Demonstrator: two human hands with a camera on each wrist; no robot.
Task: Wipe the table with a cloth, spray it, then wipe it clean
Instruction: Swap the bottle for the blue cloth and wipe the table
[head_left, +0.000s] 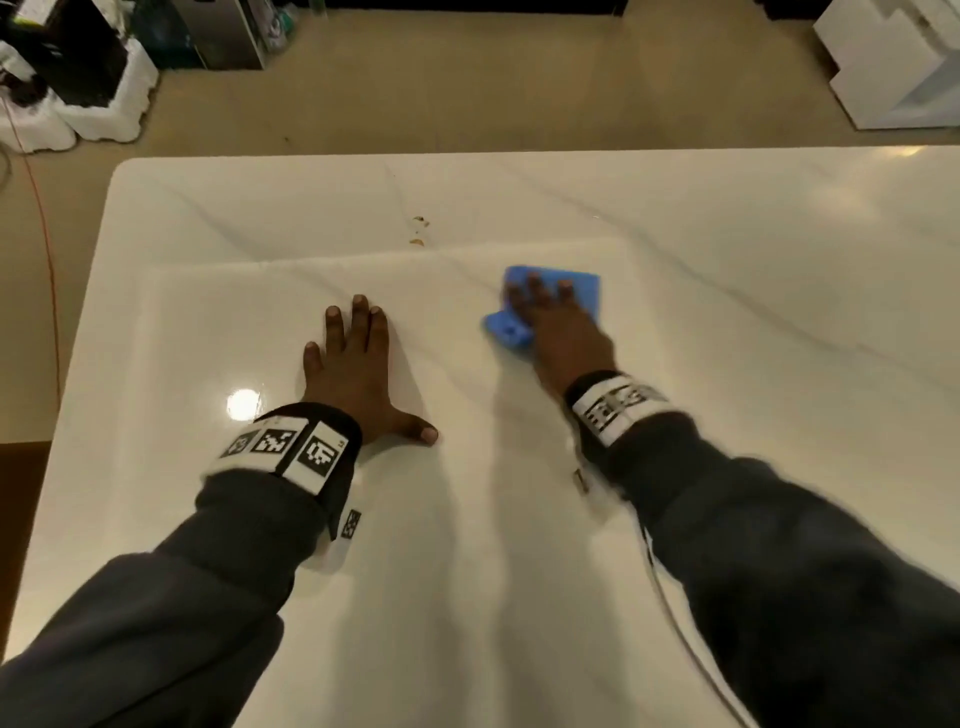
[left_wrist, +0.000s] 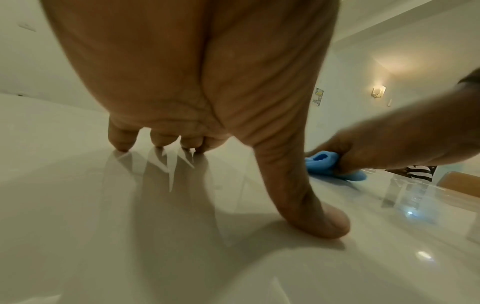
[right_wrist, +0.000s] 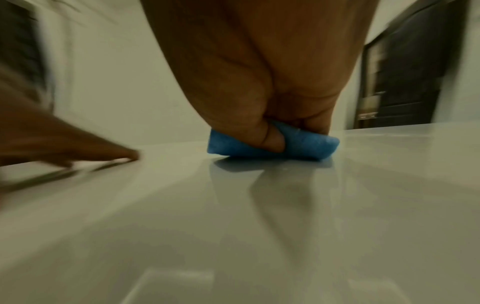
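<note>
Table (head_left: 727, 291) — white, glossy, with faint grey veining; a rounded corner shows at far left, and a bright lamp glare sits near the left wrist.

Cloth (head_left: 582, 288) — blue, folded, lying on the table right of centre, under the right hand. In the right wrist view the cloth (right_wrist: 306, 144) is bunched into a thick roll touching the surface, its reflection showing just below it. From the left wrist view the same cloth (left_wrist: 322, 160) pokes out on the near-left side of the gripping hand.

Right hand (head_left: 563, 332) — on top of the cloth, fingers reaching over its far edge, thumb (right_wrist: 271, 139) curled round the near fold, so the cloth is pinched between thumb and fingers. Blurred in the head view.

Left hand (head_left: 358, 374) — flat on the bare table, left of the cloth and well apart from it; fingers straight and slightly spread, thumb (left_wrist: 319, 218) splayed out to the right. It holds nothing. Fingertips (left_wrist: 120, 144) touch the surface.

Crumbs (head_left: 418, 231) — a few small brown specks on the table, far of both hands, between them.

Wristbands (head_left: 291, 447) — black, with white square-pattern markers, over dark grey sleeves (head_left: 156, 639).

Floor beyond the table — beige; white foam blocks (head_left: 98, 114) at far left, a white unit (head_left: 893, 62) at far right.
</note>
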